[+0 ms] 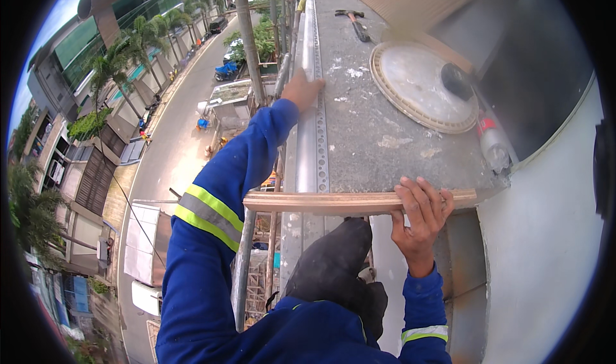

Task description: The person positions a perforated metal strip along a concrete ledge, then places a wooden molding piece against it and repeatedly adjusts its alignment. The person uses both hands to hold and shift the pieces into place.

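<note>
A long pale edge trim with a perforated flange [322, 139] runs along the ledge's outer edge. Over its far part lies my left hand [303, 91], closed at the trim, the thumb pointing right; some of its fingers are hidden. A narrow plywood strip [321, 202] lies crosswise at the near end of the ledge, its left end passing over the trim. My right hand [420, 223] grips this strip near its right end, fingers over the top and thumb on the near side.
On the concrete ledge [359, 139] are a round pale lid [417, 85] with a dark lump [456, 82], a hammer [354, 25] and a plastic bottle [493, 143]. Scaffold poles [249, 43] stand left, above a street [170, 139] far below. A white curved wall [545, 236] rises right.
</note>
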Demonstrator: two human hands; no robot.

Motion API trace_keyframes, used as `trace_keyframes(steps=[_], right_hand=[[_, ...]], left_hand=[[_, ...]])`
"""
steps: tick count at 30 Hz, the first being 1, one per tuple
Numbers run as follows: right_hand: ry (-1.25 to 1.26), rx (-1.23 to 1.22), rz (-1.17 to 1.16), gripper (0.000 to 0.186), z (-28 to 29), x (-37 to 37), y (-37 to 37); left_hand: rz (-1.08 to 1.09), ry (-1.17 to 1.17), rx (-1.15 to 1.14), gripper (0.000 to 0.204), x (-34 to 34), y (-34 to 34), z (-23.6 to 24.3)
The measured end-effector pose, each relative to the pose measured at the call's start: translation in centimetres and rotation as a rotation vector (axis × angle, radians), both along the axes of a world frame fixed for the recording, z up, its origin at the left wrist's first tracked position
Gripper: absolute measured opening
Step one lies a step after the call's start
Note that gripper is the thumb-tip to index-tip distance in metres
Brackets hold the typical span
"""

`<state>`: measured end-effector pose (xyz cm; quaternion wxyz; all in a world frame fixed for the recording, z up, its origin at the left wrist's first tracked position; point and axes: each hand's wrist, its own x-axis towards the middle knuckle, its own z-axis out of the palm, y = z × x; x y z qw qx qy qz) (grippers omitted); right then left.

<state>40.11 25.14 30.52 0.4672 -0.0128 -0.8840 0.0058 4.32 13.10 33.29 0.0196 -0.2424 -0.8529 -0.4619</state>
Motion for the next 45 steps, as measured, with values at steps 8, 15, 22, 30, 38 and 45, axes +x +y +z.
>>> trace_keyframes(steps=[8,15,22,30,38,45], right_hand=[[0.003,-0.005,0.003,0.035,-0.2,0.0,0.1],[0.005,-0.005,0.001,0.033,0.0,-0.1,0.0],[-0.011,0.015,-0.013,0.027,0.0,-0.1,0.1],[-0.050,0.073,-0.034,0.022,-0.1,0.1,0.3],[-0.107,0.104,-0.054,0.020,0.0,0.5,0.4],[-0.111,0.102,-0.055,0.022,0.0,0.5,0.3]], left_hand=[[0.009,0.002,-0.004,0.061,0.2,0.0,0.1],[0.005,0.013,0.022,0.063,0.5,0.0,0.3],[-0.017,0.004,-0.021,0.077,0.0,-0.1,0.1],[-0.026,-0.053,-0.048,0.063,-0.5,0.1,0.1],[-0.039,-0.051,-0.001,0.068,0.4,0.0,0.3],[0.013,-0.056,-0.032,0.072,1.2,0.3,1.0]])
